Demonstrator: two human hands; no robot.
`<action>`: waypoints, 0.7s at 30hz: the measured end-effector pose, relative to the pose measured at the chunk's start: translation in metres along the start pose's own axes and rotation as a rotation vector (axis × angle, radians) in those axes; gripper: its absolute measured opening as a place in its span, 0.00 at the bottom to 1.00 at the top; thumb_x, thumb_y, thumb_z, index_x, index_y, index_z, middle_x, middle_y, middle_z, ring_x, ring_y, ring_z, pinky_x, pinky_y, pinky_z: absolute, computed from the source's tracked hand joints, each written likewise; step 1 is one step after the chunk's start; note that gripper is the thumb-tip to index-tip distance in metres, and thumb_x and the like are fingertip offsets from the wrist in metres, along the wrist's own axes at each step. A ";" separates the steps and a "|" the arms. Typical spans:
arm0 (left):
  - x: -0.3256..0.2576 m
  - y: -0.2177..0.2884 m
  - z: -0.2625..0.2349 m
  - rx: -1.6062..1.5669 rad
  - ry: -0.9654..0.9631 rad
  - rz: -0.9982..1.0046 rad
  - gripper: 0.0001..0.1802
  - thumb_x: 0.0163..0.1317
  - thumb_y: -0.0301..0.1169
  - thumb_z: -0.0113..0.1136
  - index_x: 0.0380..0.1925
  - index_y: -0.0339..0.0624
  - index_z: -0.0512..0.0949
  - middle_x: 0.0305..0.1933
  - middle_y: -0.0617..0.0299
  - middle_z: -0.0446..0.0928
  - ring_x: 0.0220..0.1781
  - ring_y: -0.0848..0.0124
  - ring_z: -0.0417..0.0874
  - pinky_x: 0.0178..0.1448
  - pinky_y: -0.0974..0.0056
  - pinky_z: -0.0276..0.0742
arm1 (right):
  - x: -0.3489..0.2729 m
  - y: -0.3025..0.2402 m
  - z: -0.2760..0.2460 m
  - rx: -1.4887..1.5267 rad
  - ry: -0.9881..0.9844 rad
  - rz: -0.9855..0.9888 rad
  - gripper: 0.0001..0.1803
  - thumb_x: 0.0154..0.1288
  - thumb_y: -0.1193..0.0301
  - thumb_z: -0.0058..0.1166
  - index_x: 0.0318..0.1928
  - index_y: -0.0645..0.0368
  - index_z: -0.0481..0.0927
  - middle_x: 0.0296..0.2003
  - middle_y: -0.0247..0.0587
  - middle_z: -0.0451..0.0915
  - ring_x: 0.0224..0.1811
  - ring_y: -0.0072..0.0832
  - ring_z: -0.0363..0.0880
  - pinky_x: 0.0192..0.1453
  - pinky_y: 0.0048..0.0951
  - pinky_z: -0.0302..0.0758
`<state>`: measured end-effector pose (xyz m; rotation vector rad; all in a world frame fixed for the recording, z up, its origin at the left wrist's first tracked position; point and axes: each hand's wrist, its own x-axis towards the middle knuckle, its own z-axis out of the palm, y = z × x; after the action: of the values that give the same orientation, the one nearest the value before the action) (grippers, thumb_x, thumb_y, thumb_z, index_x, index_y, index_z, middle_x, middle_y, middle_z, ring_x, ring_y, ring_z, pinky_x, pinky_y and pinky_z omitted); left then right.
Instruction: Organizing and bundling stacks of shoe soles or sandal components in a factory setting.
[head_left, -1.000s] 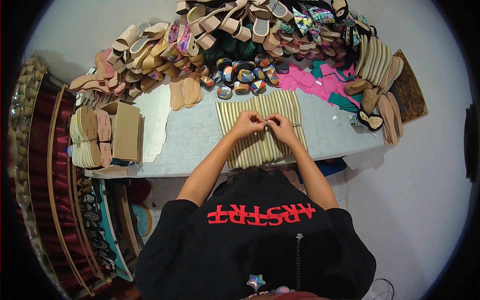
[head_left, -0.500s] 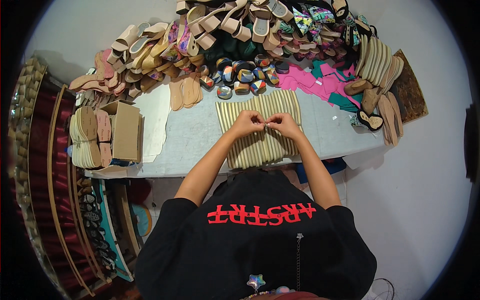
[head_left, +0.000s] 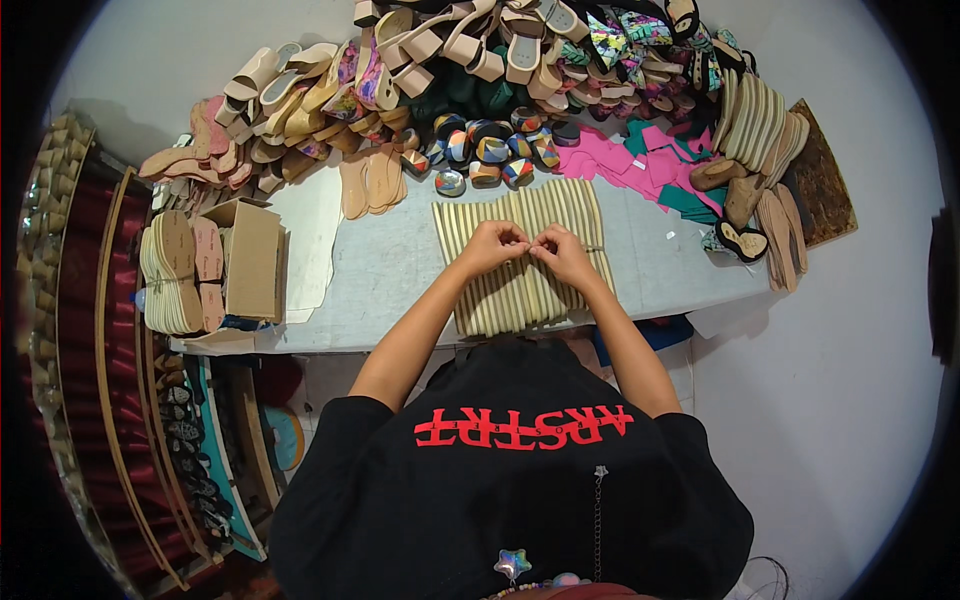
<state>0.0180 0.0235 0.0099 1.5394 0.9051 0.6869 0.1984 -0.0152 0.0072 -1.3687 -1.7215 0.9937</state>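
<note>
Cream-striped bundle (head_left: 508, 296) was banded, presumably against slipping; over it, left hand (head_left: 490, 248) and right hand (head_left: 564, 256) pinched closed, contents unclear!

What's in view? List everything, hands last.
Striped bundles: at least two, cream and olive, front centre, back right
Shoes: many, mostly beige, table back
Patchwork pieces: many, multicoloured, behind front bundle
Fabric scraps: several, pink and green, back right
Soles: many, tan and cream, table's left and right
Box: one, brown, left
Board: one, brown, far right
Cloth: uncounted, dark red, far left
Table: one, pale grey, centre
Shirt: one, black, bottom centre
Left hand, right hand: two, bare, over front bundle
</note>
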 end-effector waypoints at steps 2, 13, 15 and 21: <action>0.000 0.001 -0.001 -0.092 -0.028 -0.044 0.05 0.52 0.26 0.60 0.26 0.34 0.77 0.24 0.63 0.77 0.25 0.80 0.75 0.29 0.75 0.71 | -0.001 0.001 0.003 -0.022 0.023 -0.034 0.08 0.51 0.72 0.58 0.28 0.64 0.76 0.26 0.39 0.71 0.27 0.28 0.71 0.33 0.28 0.67; 0.003 0.015 -0.001 0.174 -0.001 0.011 0.06 0.48 0.26 0.61 0.24 0.34 0.78 0.22 0.60 0.77 0.24 0.77 0.77 0.30 0.72 0.73 | -0.006 0.004 0.008 -0.196 0.131 -0.098 0.08 0.53 0.69 0.55 0.26 0.61 0.75 0.28 0.41 0.72 0.31 0.37 0.73 0.35 0.35 0.64; 0.003 0.014 -0.001 0.221 0.015 0.041 0.06 0.46 0.26 0.62 0.23 0.34 0.78 0.21 0.59 0.78 0.24 0.76 0.77 0.30 0.71 0.73 | -0.006 0.002 0.007 -0.175 0.124 -0.092 0.08 0.53 0.69 0.55 0.26 0.61 0.75 0.28 0.41 0.72 0.31 0.37 0.73 0.35 0.35 0.65; 0.003 0.011 0.000 0.221 0.008 0.083 0.05 0.44 0.23 0.61 0.23 0.33 0.78 0.22 0.61 0.78 0.25 0.78 0.77 0.31 0.72 0.73 | -0.006 0.000 0.005 -0.172 0.112 -0.095 0.07 0.53 0.69 0.54 0.27 0.60 0.76 0.28 0.41 0.72 0.32 0.37 0.73 0.37 0.34 0.65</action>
<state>0.0214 0.0260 0.0205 1.7794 0.9522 0.6703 0.1955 -0.0220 0.0042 -1.4074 -1.8026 0.7165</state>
